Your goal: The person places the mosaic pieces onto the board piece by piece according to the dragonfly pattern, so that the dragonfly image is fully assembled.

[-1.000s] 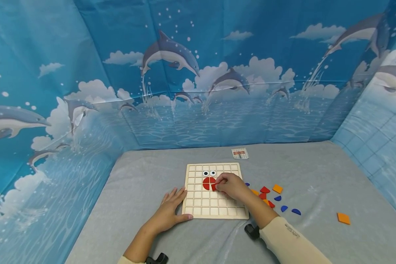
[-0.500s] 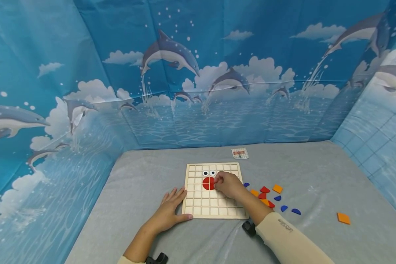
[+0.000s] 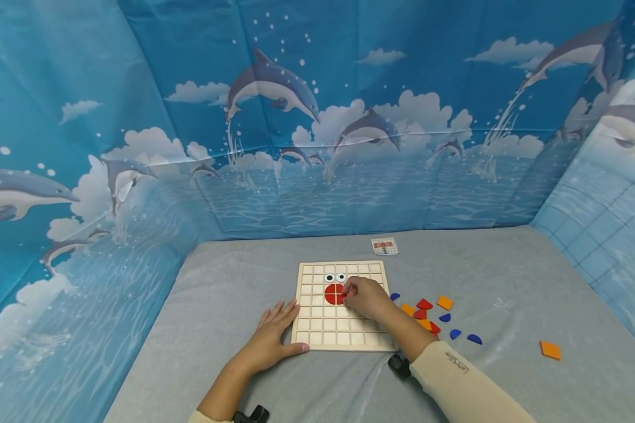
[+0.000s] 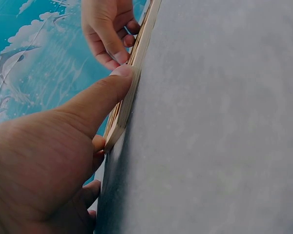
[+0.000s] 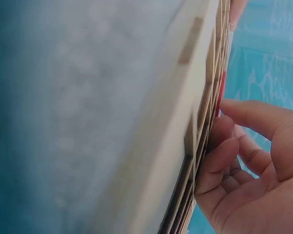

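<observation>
A wooden grid board (image 3: 317,338) lies on the grey cloth, with two round eye pieces (image 3: 330,278) and red quarter-circle pieces (image 3: 330,299) together forming a disc. My right hand (image 3: 369,298) reaches over the board from the right, its fingertips pinching a red quarter-circle piece (image 3: 340,299) at the disc's lower right. In the right wrist view, a fingertip meets the red edge (image 5: 220,92) at the board's surface; the other fingers are bent. My left hand (image 3: 275,336) lies spread at the board's lower left corner, fingers along its left side, thumb (image 4: 122,71) on the front edge.
To the right lie loose orange squares (image 3: 445,302), red pieces (image 3: 424,304) and blue half-circles (image 3: 474,339), with one orange square (image 3: 550,349) farther out. A small printed pattern card (image 3: 384,246) lies behind the board. A dolphin-print curtain (image 3: 317,194) encloses the cloth-covered surface.
The red quarter-circle piece under my right fingers was tilted and sticking out; now it lies flat within the disc. My right hand shifted slightly left. The left hand has stayed put.
</observation>
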Motion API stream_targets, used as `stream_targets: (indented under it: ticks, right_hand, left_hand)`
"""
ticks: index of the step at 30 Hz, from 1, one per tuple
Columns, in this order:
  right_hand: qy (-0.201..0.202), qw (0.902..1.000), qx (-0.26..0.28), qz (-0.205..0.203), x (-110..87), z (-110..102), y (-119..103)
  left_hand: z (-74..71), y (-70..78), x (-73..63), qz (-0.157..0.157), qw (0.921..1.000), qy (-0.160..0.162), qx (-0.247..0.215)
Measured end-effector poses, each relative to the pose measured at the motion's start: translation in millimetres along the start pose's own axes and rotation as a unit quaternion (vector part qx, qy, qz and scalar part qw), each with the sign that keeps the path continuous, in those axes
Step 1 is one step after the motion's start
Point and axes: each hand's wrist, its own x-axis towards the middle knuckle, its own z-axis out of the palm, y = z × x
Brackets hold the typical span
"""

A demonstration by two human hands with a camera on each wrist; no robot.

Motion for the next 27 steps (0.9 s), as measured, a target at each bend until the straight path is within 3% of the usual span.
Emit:
stream_targets:
  ticks: [13,20,27]
  right_hand:
    - [0.005,0.9996,-0.027,-0.006,1.6,1.0,-2.6]
    - [0.010,0.9999,0.009,-0.007,-2.4,-8.9,-1.4]
    - [0.020,0.9987,0.047,0.001,-8.2,-33.6,-2.9]
  left_hand:
    - [-1.0,-0.8,0.5,0.001,1.0000,0.004,-0.001]
    - [0.1,-1.4,0.7,0.005,1.0000,0.003,-0.003]
    - [0.1,-1.3,0.0,0.007,1.0000,0.003,-0.003]
